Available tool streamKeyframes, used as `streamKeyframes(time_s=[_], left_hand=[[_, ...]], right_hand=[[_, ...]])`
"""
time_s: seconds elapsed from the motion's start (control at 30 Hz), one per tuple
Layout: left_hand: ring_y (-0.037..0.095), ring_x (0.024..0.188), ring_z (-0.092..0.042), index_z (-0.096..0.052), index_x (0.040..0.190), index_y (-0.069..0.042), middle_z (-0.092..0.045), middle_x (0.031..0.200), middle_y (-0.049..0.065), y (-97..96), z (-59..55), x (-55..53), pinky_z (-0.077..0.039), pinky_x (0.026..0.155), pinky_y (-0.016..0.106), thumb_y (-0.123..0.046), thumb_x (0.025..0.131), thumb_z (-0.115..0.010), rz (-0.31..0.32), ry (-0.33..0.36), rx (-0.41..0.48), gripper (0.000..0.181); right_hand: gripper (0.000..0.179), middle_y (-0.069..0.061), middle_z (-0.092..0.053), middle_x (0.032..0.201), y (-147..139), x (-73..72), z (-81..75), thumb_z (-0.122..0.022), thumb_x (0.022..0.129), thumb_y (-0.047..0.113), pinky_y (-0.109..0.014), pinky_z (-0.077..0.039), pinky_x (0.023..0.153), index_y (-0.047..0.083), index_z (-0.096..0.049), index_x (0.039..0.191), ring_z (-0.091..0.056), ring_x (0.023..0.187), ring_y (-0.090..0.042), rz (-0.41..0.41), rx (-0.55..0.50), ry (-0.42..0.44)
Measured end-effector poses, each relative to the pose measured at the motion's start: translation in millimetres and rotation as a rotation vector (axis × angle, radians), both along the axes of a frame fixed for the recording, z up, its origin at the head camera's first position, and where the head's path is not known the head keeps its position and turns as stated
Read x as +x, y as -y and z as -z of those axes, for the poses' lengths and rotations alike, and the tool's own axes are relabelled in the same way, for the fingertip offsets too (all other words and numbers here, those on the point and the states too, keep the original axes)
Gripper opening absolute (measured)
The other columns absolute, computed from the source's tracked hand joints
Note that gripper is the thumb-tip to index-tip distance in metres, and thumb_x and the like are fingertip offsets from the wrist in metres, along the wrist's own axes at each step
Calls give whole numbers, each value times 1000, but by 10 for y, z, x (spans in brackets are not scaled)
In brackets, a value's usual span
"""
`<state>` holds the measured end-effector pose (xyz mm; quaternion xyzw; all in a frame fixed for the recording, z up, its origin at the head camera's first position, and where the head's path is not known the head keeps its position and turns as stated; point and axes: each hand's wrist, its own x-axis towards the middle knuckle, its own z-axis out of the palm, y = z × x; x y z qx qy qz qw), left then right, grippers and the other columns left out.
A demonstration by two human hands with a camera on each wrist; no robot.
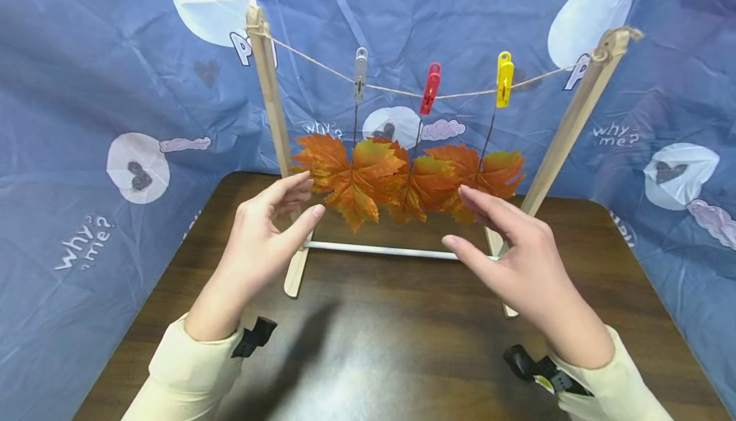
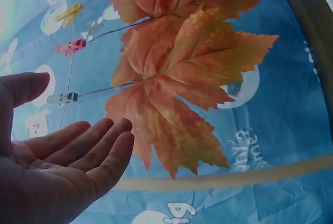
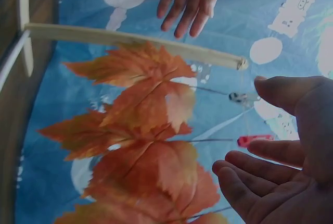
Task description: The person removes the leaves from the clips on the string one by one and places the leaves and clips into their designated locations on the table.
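Two hands [image 1: 259, 232] [image 1: 526, 248] near leaves [image 1: 411, 184], yellow peg [image 1: 504, 80] (outside right-wrist view)

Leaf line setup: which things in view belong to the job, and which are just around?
Likely part of the job:
three orange maple leaves
grey clothespin
red clothespin
yellow clothespin
twine
wooden posts
white rod

Just around:
blue printed backdrop
brown tabletop
cream sleeves
black wrist gear
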<state>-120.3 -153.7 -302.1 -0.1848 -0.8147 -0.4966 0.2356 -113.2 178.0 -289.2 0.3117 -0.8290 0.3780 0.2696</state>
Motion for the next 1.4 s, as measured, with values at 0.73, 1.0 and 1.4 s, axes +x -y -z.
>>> streamKeyframes(time_s=[0.73,1.0,1.4], left_hand=[[28,99,-70,-72,119,4,-73,110,15,-197,-415,-274,-52,92,38,-4,87,-78,-7,-42,86,33],[21,100,-69,-74,118,0,-74,107,9,-248,-530,-413,-53,86,42,-9,87,-80,-53,-44,38,32],[19,100,-70,-73,119,2,-73,112,11,-290,-656,-642,-54,87,33,-11,90,-78,-71,26,5,33]], right_hand=[[49,-4,-73,115,437,-278,-632,-90,77,6,-29,-51,90,4,-73,123,-68,108,-19,-96,-2,-120],[46,-2,-73,114,528,-359,-849,-88,81,11,-31,-54,84,5,-73,124,-70,99,-15,-104,37,-141],[41,-6,-73,113,666,-497,-1191,-85,85,11,-30,-52,90,2,-73,123,-69,94,-16,-121,52,-86]])
